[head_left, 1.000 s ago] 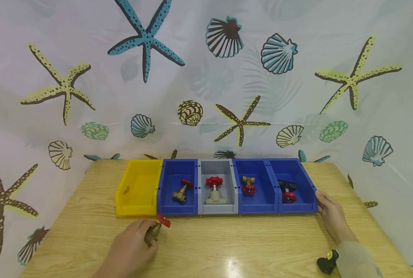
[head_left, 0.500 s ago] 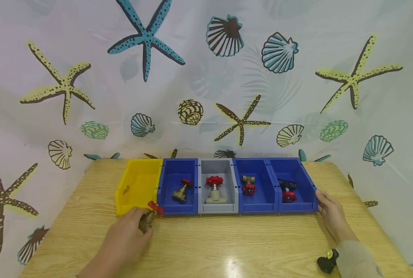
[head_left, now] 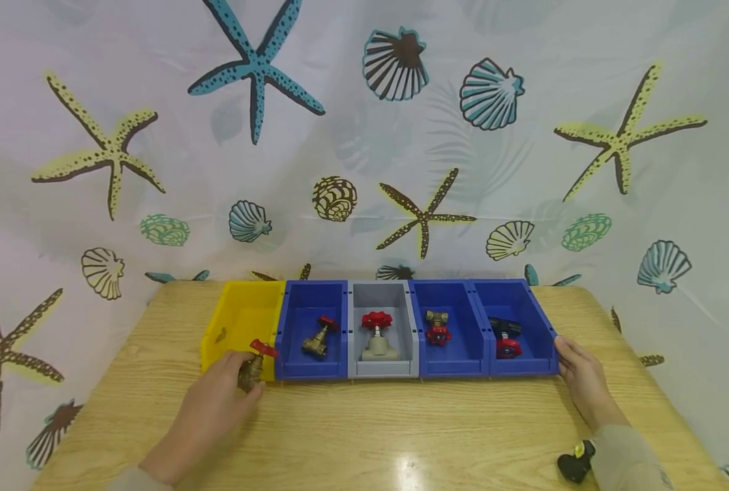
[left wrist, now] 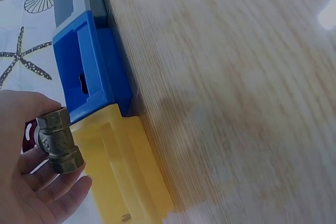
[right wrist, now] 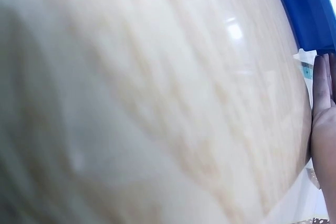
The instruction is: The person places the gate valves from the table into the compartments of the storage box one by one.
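My left hand (head_left: 213, 399) grips a brass gate valve (head_left: 251, 372) with a red handwheel, held over the front of the yellow bin (head_left: 213, 341). In the left wrist view the valve's brass body (left wrist: 59, 142) shows between thumb and fingers, the wheel partly hidden behind it. My right hand (head_left: 585, 378) rests its fingers, fairly straight, against the outer side of the rightmost blue bin (head_left: 524, 366). The right wrist view shows those fingers (right wrist: 321, 85) at the bin's edge.
Left to right beside the yellow bin stand a blue bin (head_left: 311, 370) with a brass valve (head_left: 318, 341), a grey bin (head_left: 382, 369) with a beige valve (head_left: 379, 348), and another blue bin (head_left: 453, 367). A black object (head_left: 575, 465) lies near the right sleeve.
My left hand has carried the brass gate valve up and to the left, from the table in front of the bins to the yellow bin's front. The right hand stays in place.
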Available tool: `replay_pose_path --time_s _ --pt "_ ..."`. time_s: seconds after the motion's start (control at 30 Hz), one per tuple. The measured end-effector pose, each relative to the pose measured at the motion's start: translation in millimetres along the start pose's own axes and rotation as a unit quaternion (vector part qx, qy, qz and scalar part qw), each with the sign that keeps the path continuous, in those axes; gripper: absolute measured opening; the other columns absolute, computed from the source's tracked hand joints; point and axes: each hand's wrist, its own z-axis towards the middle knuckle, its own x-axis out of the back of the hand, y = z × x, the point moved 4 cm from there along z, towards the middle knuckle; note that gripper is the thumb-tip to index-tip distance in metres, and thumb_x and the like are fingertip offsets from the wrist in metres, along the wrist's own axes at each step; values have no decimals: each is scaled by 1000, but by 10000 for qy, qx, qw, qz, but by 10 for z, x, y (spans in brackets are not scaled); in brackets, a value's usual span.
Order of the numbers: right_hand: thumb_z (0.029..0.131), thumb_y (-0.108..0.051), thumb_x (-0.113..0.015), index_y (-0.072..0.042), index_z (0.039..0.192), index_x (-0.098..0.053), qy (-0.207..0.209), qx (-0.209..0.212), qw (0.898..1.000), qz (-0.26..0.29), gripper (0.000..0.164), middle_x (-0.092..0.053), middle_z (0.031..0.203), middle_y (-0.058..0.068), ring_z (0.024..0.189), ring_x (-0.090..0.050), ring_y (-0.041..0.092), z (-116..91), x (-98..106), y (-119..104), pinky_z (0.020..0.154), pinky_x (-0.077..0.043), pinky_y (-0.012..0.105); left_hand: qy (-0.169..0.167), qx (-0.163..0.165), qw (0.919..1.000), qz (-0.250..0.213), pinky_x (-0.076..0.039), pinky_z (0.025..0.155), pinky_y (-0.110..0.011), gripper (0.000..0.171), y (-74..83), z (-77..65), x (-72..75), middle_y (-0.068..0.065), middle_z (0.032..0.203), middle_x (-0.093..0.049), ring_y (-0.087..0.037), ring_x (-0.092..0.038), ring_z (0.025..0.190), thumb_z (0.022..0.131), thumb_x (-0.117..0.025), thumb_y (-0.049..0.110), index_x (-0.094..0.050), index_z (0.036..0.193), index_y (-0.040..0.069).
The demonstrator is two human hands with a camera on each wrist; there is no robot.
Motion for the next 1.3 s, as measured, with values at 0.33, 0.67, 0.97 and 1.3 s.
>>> replay_pose_path --time_s 0.33,0.67,0.97,1.3 --pt "104 -17 -53 -25 97 -71 -46 40 10000 48 21 -68 103 -16 97 -62 -4 15 -5 15 81 -51 13 110 23 9998 -140 -55 81 -51 50 -104 133 -8 -21 113 -61 -33 -62 98 89 -74 20 -55 125 -10" --pt "104 -18 -53 -27 98 -69 -26 34 10000 -68 19 -67 103 -17 98 -62 -5 17 6 18 81 -50 13 46 209 9996 -189 -46 94 -63 52 -186 268 -56 -31 125 -55 -50 -51 119 94 -69 20 -51 130 -12" --pt "103 -19 -54 -29 96 -70 21 5 10000 -82 19 -67 102 -17 96 -61 -4 12 -8 -4 80 -50 13 84 296 9993 -224 -55 81 -52 50 -278 364 -117 -23 112 -58 -32 -60 91 94 -69 21 -52 128 -12" --pt "104 -20 -55 -31 96 -68 54 -46 9998 -176 19 -67 102 -19 97 -61 -6 19 7 9 81 -50 12 -115 633 9970 -427 -52 88 -54 51 -375 521 -223 -27 117 -57 -37 -59 100 95 -66 21 -51 130 -13"
